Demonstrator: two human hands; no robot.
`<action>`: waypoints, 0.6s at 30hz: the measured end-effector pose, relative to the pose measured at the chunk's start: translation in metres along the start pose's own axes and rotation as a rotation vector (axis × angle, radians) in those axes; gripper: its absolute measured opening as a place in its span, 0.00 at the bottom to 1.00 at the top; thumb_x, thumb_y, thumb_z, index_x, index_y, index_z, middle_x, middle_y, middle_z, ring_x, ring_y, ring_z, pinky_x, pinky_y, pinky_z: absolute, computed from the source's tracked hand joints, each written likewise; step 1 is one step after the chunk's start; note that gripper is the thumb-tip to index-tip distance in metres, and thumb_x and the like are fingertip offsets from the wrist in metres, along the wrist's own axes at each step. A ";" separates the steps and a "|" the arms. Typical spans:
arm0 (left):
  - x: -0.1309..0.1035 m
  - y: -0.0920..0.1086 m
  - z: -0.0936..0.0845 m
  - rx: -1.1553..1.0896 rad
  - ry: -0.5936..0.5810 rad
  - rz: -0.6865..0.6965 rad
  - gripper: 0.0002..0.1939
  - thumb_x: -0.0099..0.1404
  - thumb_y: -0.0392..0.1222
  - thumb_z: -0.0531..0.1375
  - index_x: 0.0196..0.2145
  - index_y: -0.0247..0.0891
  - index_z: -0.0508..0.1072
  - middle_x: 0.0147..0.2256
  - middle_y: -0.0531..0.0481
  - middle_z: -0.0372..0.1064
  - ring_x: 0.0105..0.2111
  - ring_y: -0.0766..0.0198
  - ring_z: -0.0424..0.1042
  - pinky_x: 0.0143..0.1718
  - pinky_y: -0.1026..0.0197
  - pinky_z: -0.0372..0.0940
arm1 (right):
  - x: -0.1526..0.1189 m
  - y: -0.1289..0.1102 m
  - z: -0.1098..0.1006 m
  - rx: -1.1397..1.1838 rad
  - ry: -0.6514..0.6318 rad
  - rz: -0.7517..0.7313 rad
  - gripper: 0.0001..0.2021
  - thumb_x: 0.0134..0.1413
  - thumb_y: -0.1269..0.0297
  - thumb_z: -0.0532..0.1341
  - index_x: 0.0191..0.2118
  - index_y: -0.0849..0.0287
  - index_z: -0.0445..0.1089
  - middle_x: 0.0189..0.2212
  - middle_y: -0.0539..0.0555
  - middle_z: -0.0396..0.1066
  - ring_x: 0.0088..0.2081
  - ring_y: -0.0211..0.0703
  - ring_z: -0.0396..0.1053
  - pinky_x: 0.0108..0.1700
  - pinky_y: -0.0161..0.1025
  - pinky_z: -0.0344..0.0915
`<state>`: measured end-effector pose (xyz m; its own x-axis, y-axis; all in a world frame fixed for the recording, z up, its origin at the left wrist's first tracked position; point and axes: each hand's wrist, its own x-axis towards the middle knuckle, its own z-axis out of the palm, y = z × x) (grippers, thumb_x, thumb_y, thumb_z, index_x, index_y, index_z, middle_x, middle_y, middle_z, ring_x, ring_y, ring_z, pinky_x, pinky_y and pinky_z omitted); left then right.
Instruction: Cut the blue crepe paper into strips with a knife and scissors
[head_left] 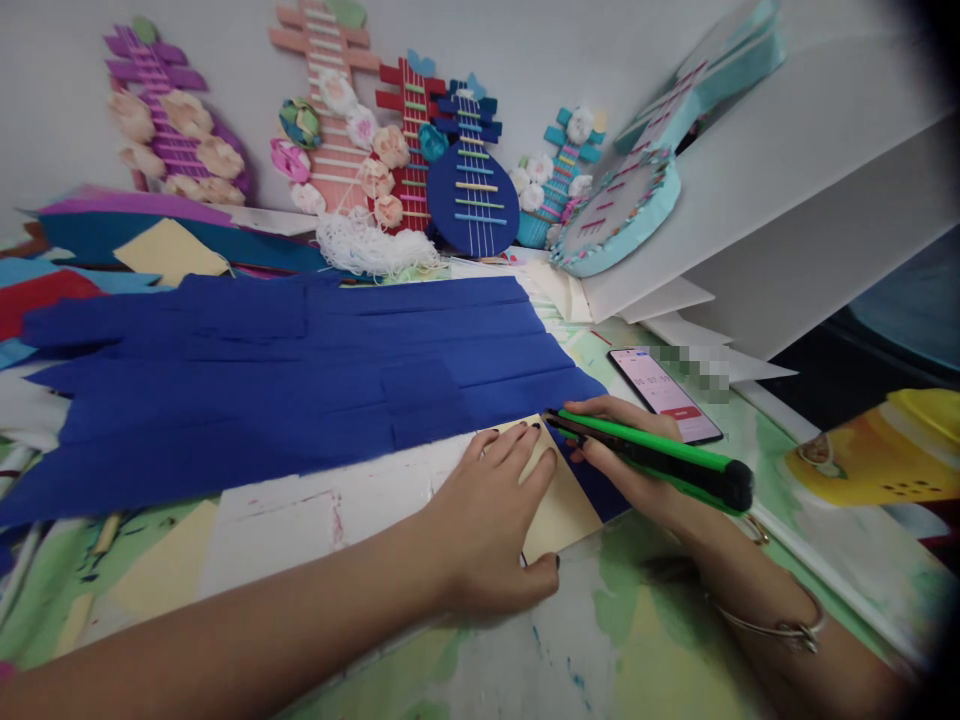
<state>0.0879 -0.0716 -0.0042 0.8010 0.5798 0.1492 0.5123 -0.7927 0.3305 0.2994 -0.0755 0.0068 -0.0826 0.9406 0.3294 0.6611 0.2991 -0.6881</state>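
Note:
My left hand lies flat with its fingers spread, pressing down on a cream square of card. My right hand is closed around a green and black utility knife, whose tip points at the card's upper right corner. Dark blue paper shows along the card's right edge, beneath the knife. Part of the card is hidden under my left hand. Beyond my fingers spreads a large piece of blue paper with creased strips. A white board extends to the left, partly behind my left forearm.
A phone lies beyond my right hand, and a yellow container stands far right. Several craft instruments lean on the back wall, including a blue one. White shredded strands are heaped before them. Large white boards slant at right.

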 end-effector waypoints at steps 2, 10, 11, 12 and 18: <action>0.000 0.000 0.000 0.001 0.004 0.000 0.39 0.57 0.54 0.56 0.62 0.30 0.54 0.65 0.32 0.46 0.65 0.42 0.45 0.63 0.41 0.43 | 0.000 -0.001 0.000 -0.002 -0.001 -0.019 0.15 0.51 0.67 0.60 0.47 0.54 0.72 0.39 0.53 0.78 0.38 0.47 0.76 0.40 0.43 0.72; 0.002 -0.001 -0.005 0.026 -0.002 0.009 0.39 0.56 0.55 0.56 0.60 0.31 0.58 0.64 0.32 0.49 0.64 0.44 0.49 0.62 0.45 0.45 | 0.000 -0.003 0.001 -0.095 0.019 -0.056 0.15 0.50 0.68 0.59 0.45 0.53 0.72 0.39 0.52 0.78 0.37 0.47 0.76 0.40 0.44 0.72; 0.003 -0.002 -0.004 0.033 0.000 0.013 0.40 0.56 0.56 0.56 0.60 0.30 0.57 0.64 0.32 0.49 0.64 0.44 0.49 0.62 0.45 0.45 | 0.000 -0.003 0.001 -0.097 0.019 -0.058 0.14 0.51 0.67 0.59 0.45 0.53 0.72 0.39 0.52 0.78 0.37 0.47 0.76 0.40 0.44 0.72; 0.003 -0.002 -0.004 0.038 0.004 0.016 0.41 0.56 0.57 0.55 0.61 0.29 0.56 0.64 0.31 0.49 0.64 0.44 0.49 0.62 0.46 0.44 | 0.000 -0.003 0.001 -0.095 0.019 -0.057 0.14 0.51 0.67 0.59 0.45 0.53 0.71 0.39 0.52 0.78 0.37 0.47 0.76 0.40 0.44 0.72; 0.003 -0.004 0.001 0.054 0.015 0.015 0.45 0.56 0.58 0.54 0.63 0.26 0.52 0.64 0.31 0.48 0.64 0.45 0.48 0.62 0.47 0.43 | -0.004 -0.001 0.002 -0.064 0.008 -0.032 0.14 0.52 0.67 0.59 0.46 0.53 0.71 0.40 0.53 0.78 0.37 0.48 0.77 0.37 0.42 0.73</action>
<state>0.0885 -0.0667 -0.0065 0.8044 0.5699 0.1680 0.5162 -0.8104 0.2771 0.2977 -0.0790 0.0047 -0.0990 0.9292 0.3561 0.7044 0.3182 -0.6345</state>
